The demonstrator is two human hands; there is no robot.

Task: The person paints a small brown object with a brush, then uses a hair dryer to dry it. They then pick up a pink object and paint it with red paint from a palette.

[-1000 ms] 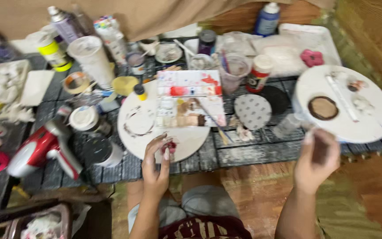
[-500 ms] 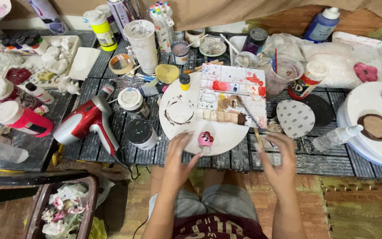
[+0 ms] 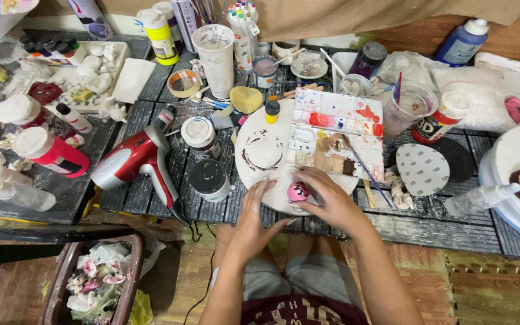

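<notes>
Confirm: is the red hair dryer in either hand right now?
No: the red hair dryer lies on the table left of the round white board, while both the left hand and right hand are at the small pink piece.

Warm, even indoor light from above, soft short shadows under the red hair dryer (image 3: 136, 161) and jars, faint glare on the white round board (image 3: 272, 157), centre sharp, mild wide-angle stretch at frame edges, lower left corner dim
</notes>
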